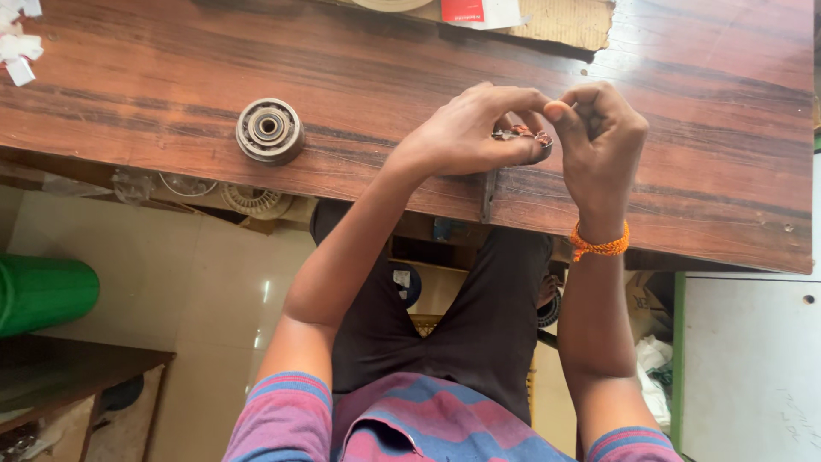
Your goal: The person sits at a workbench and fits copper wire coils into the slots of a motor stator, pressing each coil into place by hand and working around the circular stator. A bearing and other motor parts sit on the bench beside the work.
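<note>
The person sits at a dark brown wood-grain table, both bare hands raised over its near edge. The left hand curls its fingers and thumb closed around a small round metal part with copper-coloured windings, which sits between the two hands just above the tabletop, close to the front edge; only a sliver of it shows between the fingers. The right hand is bent at the wrist with its fingers folded in, the thumb tip and forefinger pinched together right at the top of that same part; whether something thin is held in the pinch cannot be told. An orange thread wristband circles the right wrist. Well to the left of the hands, a round grey metal motor part with a bearing at its centre lies flat on the table, apart from both hands. At the far edge, a torn piece of brown cardboard lies under a red and white packet. White paper scraps lie in the far left corner. Below the table, a green cylindrical container lies on its side at the left, and the person's striped purple and blue shirt fills the bottom of the view.
</note>
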`<state>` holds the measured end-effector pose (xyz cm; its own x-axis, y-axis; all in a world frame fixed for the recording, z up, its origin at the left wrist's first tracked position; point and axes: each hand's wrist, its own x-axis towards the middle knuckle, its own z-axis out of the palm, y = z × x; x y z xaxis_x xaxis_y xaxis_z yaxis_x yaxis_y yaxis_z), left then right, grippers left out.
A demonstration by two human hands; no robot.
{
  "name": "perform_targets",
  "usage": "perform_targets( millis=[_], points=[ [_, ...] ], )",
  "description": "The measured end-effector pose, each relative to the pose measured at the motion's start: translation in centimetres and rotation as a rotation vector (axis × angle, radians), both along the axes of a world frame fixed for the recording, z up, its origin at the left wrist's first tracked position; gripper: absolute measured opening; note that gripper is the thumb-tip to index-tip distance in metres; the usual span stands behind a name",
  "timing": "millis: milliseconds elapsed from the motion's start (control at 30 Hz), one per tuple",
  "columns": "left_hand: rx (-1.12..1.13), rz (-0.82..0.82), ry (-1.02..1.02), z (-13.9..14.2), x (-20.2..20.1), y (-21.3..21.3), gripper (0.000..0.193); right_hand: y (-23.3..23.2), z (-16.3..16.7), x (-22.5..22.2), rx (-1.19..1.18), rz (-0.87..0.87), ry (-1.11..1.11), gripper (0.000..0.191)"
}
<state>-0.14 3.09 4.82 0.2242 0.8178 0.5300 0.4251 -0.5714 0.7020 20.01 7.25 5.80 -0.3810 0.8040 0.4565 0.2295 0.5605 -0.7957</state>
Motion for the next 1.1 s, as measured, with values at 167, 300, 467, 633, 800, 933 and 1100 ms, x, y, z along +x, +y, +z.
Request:
perform_targets(
  millis=[167,300,467,633,800,933,1100],
  points=[
    [-0.211,-0.158,-0.144,-0.1,-1.3,-1.1,0.048,0.1,-0.4,0.4,-0.004,0.044,-0.007,0.03],
    [0.082,0.073,0.064,-0.5,-1.6,-3.0,0.046,0.7,-0.3,0.0,0.023,0.042,-0.057,0.032],
    [0.153,0.288,0.165,-3.0,0.0,-3.6,0.037,1.5,-0.8,-0.1,0.078,0.099,-0.14,0.036],
    [0.386,0.424,0.194,-5.0,1.3,-3.5,0.042,3.4,-1.6,-1.0,0.147,0.094,-0.194,0.035],
    [0.13,0.3,-0.011,-4.3,0.5,-3.8,0.054,4.3,-1.9,-1.3,0.222,0.09,-0.221,0.03],
    [-0.117,0.204,-0.258,-2.5,0.0,-1.2,0.051,4.1,-1.7,-1.2,0.251,0.072,-0.194,0.027],
    [-0.541,0.052,-0.261,-1.3,0.0,2.1,0.031,2.6,-0.9,-1.5,0.24,-0.031,-0.263,0.031]
  ],
)
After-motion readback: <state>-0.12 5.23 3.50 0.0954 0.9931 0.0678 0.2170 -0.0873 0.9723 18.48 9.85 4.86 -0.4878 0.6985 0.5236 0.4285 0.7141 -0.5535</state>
